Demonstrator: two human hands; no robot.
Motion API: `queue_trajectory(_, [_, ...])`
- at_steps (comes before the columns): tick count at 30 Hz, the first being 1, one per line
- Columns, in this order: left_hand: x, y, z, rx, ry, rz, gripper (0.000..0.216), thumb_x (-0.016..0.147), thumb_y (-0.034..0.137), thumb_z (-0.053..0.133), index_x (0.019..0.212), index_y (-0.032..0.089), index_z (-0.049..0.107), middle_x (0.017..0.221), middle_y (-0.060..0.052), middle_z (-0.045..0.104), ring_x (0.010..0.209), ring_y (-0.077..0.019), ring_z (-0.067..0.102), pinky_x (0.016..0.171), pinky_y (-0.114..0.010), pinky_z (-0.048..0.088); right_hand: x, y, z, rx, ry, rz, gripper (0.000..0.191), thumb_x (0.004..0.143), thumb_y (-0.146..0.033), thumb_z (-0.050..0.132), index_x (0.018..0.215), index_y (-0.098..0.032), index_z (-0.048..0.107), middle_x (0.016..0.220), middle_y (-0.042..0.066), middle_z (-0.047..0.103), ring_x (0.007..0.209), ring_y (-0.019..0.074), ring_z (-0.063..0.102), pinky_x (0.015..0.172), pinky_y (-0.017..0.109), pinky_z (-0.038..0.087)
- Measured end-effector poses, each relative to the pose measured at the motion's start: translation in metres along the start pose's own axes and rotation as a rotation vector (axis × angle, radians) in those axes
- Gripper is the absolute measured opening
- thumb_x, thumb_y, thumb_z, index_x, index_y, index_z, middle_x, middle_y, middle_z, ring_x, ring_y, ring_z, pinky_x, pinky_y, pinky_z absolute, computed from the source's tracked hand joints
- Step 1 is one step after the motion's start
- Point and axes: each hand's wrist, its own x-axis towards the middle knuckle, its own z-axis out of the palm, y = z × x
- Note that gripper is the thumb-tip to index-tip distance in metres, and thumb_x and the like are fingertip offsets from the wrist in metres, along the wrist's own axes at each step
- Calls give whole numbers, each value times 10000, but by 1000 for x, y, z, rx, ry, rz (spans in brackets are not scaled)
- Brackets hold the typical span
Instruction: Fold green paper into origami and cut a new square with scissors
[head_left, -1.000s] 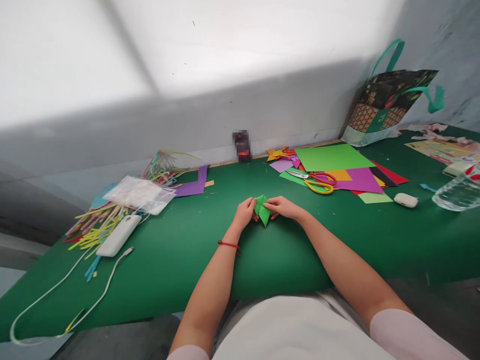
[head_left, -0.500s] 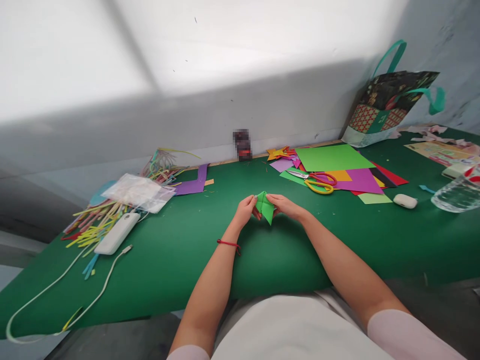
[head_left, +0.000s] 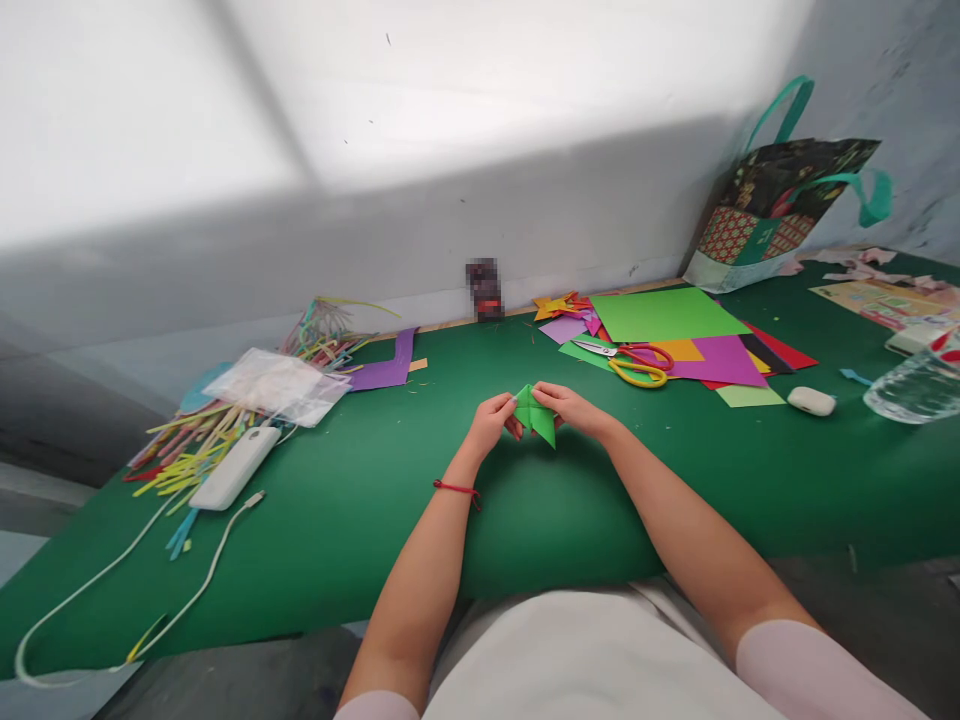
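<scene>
Scissors [head_left: 624,352] with one red loop and one yellow loop lie partly on a flat green piece [head_left: 594,361], over a green table [head_left: 360,540]. Nearer to the person than the scissors, and a bit to their left, is a small folded green paper [head_left: 535,412]. Both hands are gripping it. The left hand [head_left: 493,420] pinches its left side, and the right hand [head_left: 570,408] pinches its right side. One pointy end sticks out toward the person. I cannot tell if the paper touches the table. A red string [head_left: 457,488] goes around the left wrist.

Just behind the scissors is a big bright green sheet [head_left: 667,315]. A purple sheet [head_left: 731,360] is on their right. Farther right of the scissors are a small white case [head_left: 811,401] and a clear bottle [head_left: 915,385]. A bag [head_left: 757,235] with blue-green handles is behind the scissors, to the right. Well to their left there are lots of thin strips [head_left: 176,480], with a white block [head_left: 236,468] by them.
</scene>
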Motion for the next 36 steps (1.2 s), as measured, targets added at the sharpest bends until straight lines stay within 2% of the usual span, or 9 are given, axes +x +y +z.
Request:
queue_trajectory(5, [-2,3,0,-19,-50,-15,367,704,529,556,629,179,473,473,11,551,387,-124,525,444,-268,455,0,0,-2,-6,-48,8,411,723,-595,572,744,-199,463,667,-8,599,617,162,632,458,215,423])
queue_trajectory(9, [-4,6,4,-18,-4,-4,367,716,530,547,627,187,451,466,40,496,362,-108,490,412,-255,430,-1,-1,-3,-14,-48,-16,439,672,-610,609,739,-190,502,667,-13,555,643,147,586,487,223,431])
queue_trajectory(13, [-6,3,5,94,33,3,369,769,513,507,598,199,415,421,66,422,342,-92,432,393,-232,375,-1,0,-6,-19,-65,-2,449,621,-599,645,718,-179,521,653,-19,517,644,137,539,526,244,439])
queue_trajectory(20, [-9,-3,1,476,53,80,346,832,367,434,532,208,371,368,73,399,364,-96,398,471,-236,335,8,12,-6,-123,42,-50,406,581,-554,631,560,-175,486,514,-61,373,514,86,353,494,237,283])
queue_trajectory(23, [-9,-2,2,473,47,69,362,828,392,433,523,211,359,356,78,384,345,-92,374,455,-238,320,10,12,-4,-167,108,-98,410,569,-544,616,486,-180,449,485,-66,324,508,81,289,493,246,221])
queue_trajectory(26, [-9,1,3,383,56,77,367,825,426,430,534,212,362,364,77,386,348,-91,376,446,-234,332,8,9,-2,-83,106,-95,404,571,-532,616,481,-185,429,478,-72,304,495,77,281,496,249,217])
queue_trajectory(29, [-9,3,4,358,59,71,352,823,399,437,534,209,372,369,72,400,357,-92,389,452,-231,354,7,8,-2,6,68,-48,392,564,-519,644,510,-179,457,482,-72,336,482,76,321,495,246,248])
queue_trajectory(32, [-7,0,5,327,51,-7,301,833,336,421,562,211,386,372,67,424,356,-102,422,444,-232,378,10,11,-1,28,59,-3,381,566,-509,675,546,-168,504,487,-62,409,485,85,387,493,238,289])
queue_trajectory(36, [-2,-6,9,271,128,-94,194,837,254,411,648,214,421,422,58,489,372,-124,489,428,-240,406,15,17,6,51,91,73,351,680,-490,636,592,-172,515,505,-24,528,483,114,494,477,242,359])
